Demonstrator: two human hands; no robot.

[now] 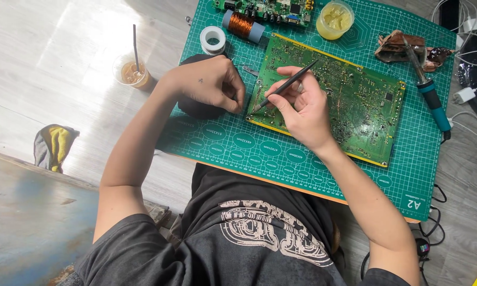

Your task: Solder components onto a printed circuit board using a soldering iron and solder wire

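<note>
head view: the right hand (pixel 302 108) pinches a thin dark probe-like tool (pixel 285 85) between thumb and fingers like a pen, its tip down at the near left corner of the large green circuit board (pixel 344 100), which lies tilted across the middle of the green cutting mat (pixel 238 143). the left hand (pixel 209 85) is curled almost closed at the board's left edge, fingertips pressed together there; whether it grips anything small i cannot tell. under it sits a dark round pad (pixel 196 108).

the step in hand looks like fine point work on that corner of the board. a next move there would call for a steady tip and a firmly braced board.

along the mat's far edge: a smaller green board (pixel 265 8), a copper wire coil (pixel 242 25), a white tape roll (pixel 213 38) and a round yellow tub of paste (pixel 334 19). near the far right corner a soldering iron with a teal handle (pixel 433 100) rests on a brown stand. off the mat's left edge stand a plastic cup with a straw (pixel 130 71) and a grey and yellow cloth (pixel 53 145). the mat carries white grid lines and oval marks along its near edge.
</note>
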